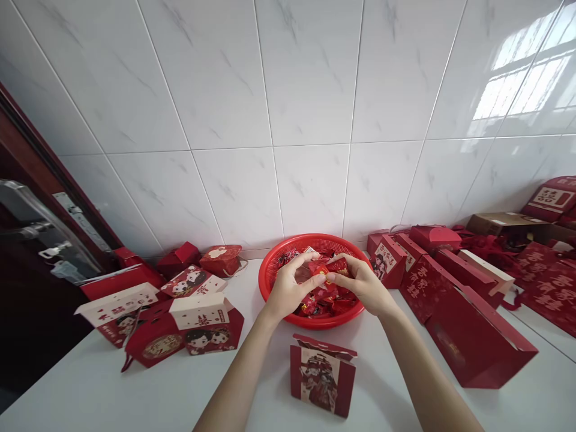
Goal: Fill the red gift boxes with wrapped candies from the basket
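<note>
A round red plastic basket (266, 273) stands against the tiled wall, with many red-wrapped candies (321, 305) inside. Over the basket, my left hand (292, 285) and my right hand (360, 282) come close together. Their fingers are closed around red-wrapped candies (321, 276) between them. Nearer to me, below the basket, a small red box (320, 378) with a printed couple stands upright, its top flap raised.
Several red printed boxes (207, 336) stand on the left of the white table (180, 402). More red boxes (477, 342) line the right side. A brown cardboard box (504, 221) lies at the far right, and a dark door (31, 288) is at the left edge.
</note>
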The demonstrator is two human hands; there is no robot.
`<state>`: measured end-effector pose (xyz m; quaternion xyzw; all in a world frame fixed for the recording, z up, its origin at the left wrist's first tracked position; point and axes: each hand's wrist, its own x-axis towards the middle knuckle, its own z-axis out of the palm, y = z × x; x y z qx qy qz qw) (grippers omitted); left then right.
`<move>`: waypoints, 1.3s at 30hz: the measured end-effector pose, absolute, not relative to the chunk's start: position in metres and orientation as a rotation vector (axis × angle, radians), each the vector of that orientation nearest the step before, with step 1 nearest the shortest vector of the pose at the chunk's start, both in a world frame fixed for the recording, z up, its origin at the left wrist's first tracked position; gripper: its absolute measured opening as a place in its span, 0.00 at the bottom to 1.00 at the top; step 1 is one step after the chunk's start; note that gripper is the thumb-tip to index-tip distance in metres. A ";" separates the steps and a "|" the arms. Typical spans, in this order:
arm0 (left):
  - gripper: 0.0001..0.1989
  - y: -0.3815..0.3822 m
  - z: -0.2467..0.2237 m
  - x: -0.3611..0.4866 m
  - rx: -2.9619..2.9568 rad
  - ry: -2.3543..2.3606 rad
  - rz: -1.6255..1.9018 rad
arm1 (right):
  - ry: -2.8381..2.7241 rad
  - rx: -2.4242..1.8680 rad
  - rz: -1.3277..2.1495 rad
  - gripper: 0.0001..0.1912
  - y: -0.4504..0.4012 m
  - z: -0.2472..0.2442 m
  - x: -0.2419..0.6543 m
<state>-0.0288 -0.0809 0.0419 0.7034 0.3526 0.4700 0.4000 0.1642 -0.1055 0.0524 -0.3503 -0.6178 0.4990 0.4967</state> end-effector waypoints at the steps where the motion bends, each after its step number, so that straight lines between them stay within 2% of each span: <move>1: 0.25 -0.080 0.042 -0.029 1.762 0.883 1.191 | -1.493 -0.852 1.201 0.18 -0.105 0.052 0.164; 7: 0.26 -0.079 0.041 -0.028 1.735 0.873 1.286 | -1.346 -0.854 1.259 0.18 -0.104 0.050 0.163; 13: 0.23 -0.081 0.040 -0.027 1.727 0.807 1.386 | -1.278 -0.868 1.312 0.22 -0.107 0.054 0.164; 20: 0.16 -0.082 0.042 -0.027 1.802 0.818 1.343 | -1.312 -0.911 1.305 0.21 -0.110 0.057 0.159; 39: 0.10 -0.086 0.045 -0.025 1.842 0.793 1.340 | -1.382 -0.973 1.281 0.25 -0.116 0.059 0.158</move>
